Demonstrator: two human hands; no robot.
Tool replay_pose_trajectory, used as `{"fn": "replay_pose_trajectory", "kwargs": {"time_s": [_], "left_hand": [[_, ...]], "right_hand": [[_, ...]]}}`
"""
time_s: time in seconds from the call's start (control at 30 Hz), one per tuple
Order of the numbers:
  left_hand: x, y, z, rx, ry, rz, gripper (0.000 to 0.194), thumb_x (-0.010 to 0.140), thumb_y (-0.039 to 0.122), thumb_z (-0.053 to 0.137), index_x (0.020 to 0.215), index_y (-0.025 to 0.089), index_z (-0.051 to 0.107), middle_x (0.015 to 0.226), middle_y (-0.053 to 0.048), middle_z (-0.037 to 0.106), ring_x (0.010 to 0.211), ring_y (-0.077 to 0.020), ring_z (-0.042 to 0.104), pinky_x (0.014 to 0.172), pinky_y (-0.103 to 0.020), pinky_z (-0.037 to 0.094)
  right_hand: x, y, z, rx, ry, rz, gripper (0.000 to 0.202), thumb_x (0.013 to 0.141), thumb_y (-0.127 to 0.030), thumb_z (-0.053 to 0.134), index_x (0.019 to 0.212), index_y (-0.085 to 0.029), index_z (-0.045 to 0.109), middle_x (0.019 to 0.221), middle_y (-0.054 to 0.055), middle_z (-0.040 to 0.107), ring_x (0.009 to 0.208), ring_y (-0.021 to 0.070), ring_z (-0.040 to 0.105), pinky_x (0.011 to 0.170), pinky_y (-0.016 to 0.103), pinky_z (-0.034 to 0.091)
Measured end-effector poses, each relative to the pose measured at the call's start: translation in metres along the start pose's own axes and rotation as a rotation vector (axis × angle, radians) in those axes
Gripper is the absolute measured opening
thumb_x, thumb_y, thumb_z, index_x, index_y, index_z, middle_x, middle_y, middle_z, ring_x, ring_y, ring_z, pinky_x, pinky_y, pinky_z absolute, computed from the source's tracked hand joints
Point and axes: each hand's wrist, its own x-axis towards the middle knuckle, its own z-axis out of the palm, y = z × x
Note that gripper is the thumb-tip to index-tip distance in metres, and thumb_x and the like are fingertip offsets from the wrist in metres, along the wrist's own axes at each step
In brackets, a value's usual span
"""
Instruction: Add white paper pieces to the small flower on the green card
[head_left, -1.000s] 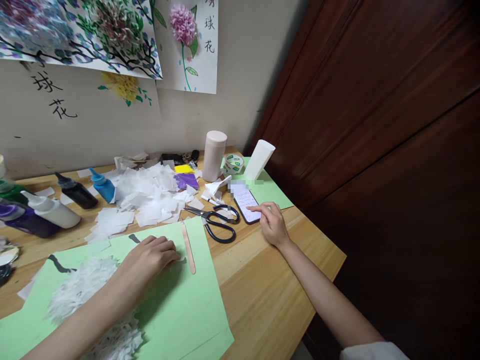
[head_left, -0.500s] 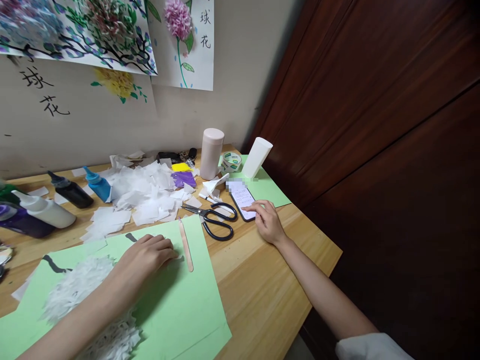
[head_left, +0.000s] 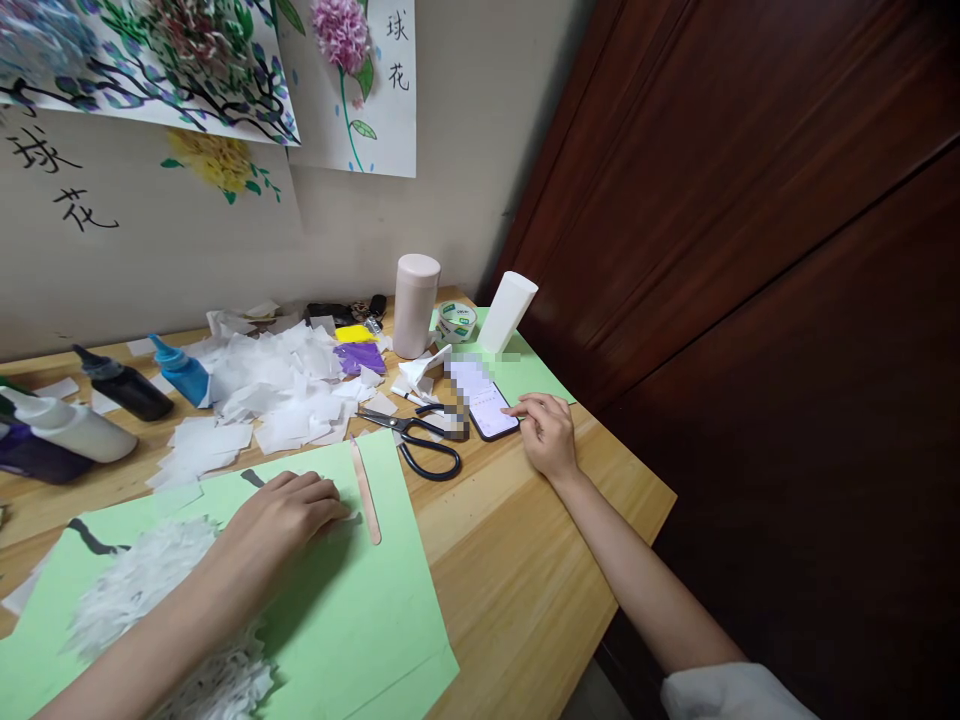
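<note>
My left hand (head_left: 296, 515) rests palm-down on a green paper sheet (head_left: 390, 630), fingers curled together. A small piece of white tissue paper (head_left: 351, 521) shows at its fingertips. White fringed paper flowers (head_left: 142, 575) lie partly hidden under my left forearm. Beside that hand is a wooden craft stick (head_left: 367, 492). My right hand (head_left: 551, 435) is at the lower right edge of a lit smartphone (head_left: 491, 410), index finger stretched to the screen and the other fingers loosely bent, holding nothing. Black-handled scissors (head_left: 420, 440) lie between the hands.
White paper squares (head_left: 289, 370) are heaped at the back. Paint bottles, including a black one (head_left: 127, 385) and a blue one (head_left: 180, 370), lie left. A pink cylinder (head_left: 416, 305), tape roll (head_left: 456, 322) and white cylinder (head_left: 508, 312) stand near the wall. A dark wooden panel (head_left: 750, 300) rises right.
My right index finger has drawn back from mid-screen to the phone's right edge, and the screen content differs. My left hand keeps its place on the green sheet. The view has shifted slightly.
</note>
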Motion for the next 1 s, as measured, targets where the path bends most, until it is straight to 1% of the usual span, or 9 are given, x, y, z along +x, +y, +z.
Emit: {"fn": "replay_pose_trajectory", "kwargs": {"time_s": [0.13, 0.2, 0.3, 0.37, 0.47, 0.6, 0.7, 0.83, 1.0], "left_hand": [[0.000, 0.002, -0.001, 0.009, -0.013, -0.008, 0.029, 0.088, 0.018, 0.037, 0.086, 0.026, 0.065, 0.084, 0.000, 0.067, 0.079, -0.0160, 0.057, 0.072, -0.030, 0.037], [0.000, 0.002, 0.000, 0.005, 0.000, -0.005, 0.029, 0.088, 0.017, 0.037, 0.086, 0.025, 0.065, 0.084, 0.000, 0.067, 0.079, -0.0159, 0.057, 0.071, -0.030, 0.037], [0.000, 0.000, 0.001, -0.004, 0.027, 0.006, 0.030, 0.087, 0.018, 0.037, 0.084, 0.025, 0.066, 0.082, 0.000, 0.067, 0.076, -0.0155, 0.057, 0.070, -0.030, 0.037], [0.000, 0.000, 0.002, -0.009, 0.029, 0.006, 0.030, 0.087, 0.018, 0.037, 0.084, 0.025, 0.066, 0.081, 0.000, 0.067, 0.076, -0.0155, 0.057, 0.069, -0.030, 0.037], [0.000, 0.000, 0.002, -0.016, 0.008, -0.003, 0.031, 0.089, 0.018, 0.036, 0.086, 0.026, 0.066, 0.082, 0.000, 0.067, 0.077, -0.0152, 0.057, 0.071, -0.030, 0.036], [0.000, -0.001, 0.004, -0.010, 0.021, 0.006, 0.030, 0.088, 0.019, 0.037, 0.084, 0.025, 0.066, 0.081, 0.000, 0.067, 0.076, -0.0155, 0.057, 0.070, -0.030, 0.036], [0.000, -0.002, 0.005, -0.007, 0.039, 0.006, 0.029, 0.087, 0.020, 0.038, 0.083, 0.025, 0.066, 0.080, 0.000, 0.067, 0.075, -0.0156, 0.056, 0.069, -0.030, 0.036], [0.000, -0.002, 0.005, -0.006, 0.031, 0.002, 0.029, 0.087, 0.019, 0.038, 0.083, 0.026, 0.066, 0.080, 0.001, 0.067, 0.076, -0.0155, 0.056, 0.070, -0.030, 0.036], [0.001, -0.001, 0.004, 0.015, -0.013, -0.016, 0.029, 0.088, 0.019, 0.036, 0.084, 0.026, 0.065, 0.083, 0.001, 0.067, 0.078, -0.0164, 0.056, 0.072, -0.030, 0.034]], "right_hand": [[0.000, 0.000, -0.001, 0.007, -0.011, 0.007, 0.032, 0.074, -0.004, 0.040, 0.075, -0.023, 0.066, 0.073, 0.001, 0.067, 0.086, 0.0218, 0.060, 0.082, 0.039, 0.038], [-0.001, -0.001, -0.001, 0.023, -0.022, 0.019, 0.033, 0.074, -0.004, 0.040, 0.078, -0.024, 0.066, 0.075, 0.002, 0.067, 0.089, 0.0226, 0.059, 0.083, 0.040, 0.038], [-0.001, -0.005, 0.000, 0.060, -0.048, 0.029, 0.036, 0.078, -0.007, 0.038, 0.097, -0.024, 0.064, 0.089, 0.004, 0.067, 0.099, 0.0235, 0.055, 0.087, 0.041, 0.037], [-0.001, -0.009, 0.003, 0.086, -0.116, 0.018, 0.039, 0.080, -0.010, 0.038, 0.112, -0.023, 0.057, 0.103, 0.006, 0.064, 0.105, 0.0238, 0.051, 0.090, 0.041, 0.036], [0.000, -0.014, 0.007, 0.116, -0.233, -0.026, 0.045, 0.080, -0.012, 0.038, 0.122, -0.022, 0.048, 0.118, 0.005, 0.059, 0.112, 0.0238, 0.046, 0.094, 0.042, 0.034], [0.001, -0.015, 0.010, 0.112, -0.289, -0.047, 0.048, 0.079, -0.010, 0.037, 0.124, -0.023, 0.046, 0.121, 0.005, 0.057, 0.116, 0.0239, 0.042, 0.097, 0.043, 0.032], [0.000, -0.013, 0.011, 0.103, -0.277, -0.048, 0.047, 0.079, -0.011, 0.037, 0.124, -0.023, 0.046, 0.121, 0.005, 0.057, 0.116, 0.0239, 0.042, 0.097, 0.044, 0.032], [0.000, -0.012, 0.011, 0.092, -0.246, -0.029, 0.046, 0.080, -0.012, 0.037, 0.123, -0.022, 0.046, 0.119, 0.006, 0.058, 0.115, 0.0249, 0.043, 0.097, 0.045, 0.032], [0.001, -0.015, 0.010, 0.075, -0.339, -0.067, 0.046, 0.077, -0.012, 0.040, 0.120, -0.023, 0.049, 0.117, 0.006, 0.058, 0.118, 0.0255, 0.040, 0.099, 0.046, 0.029]]}}
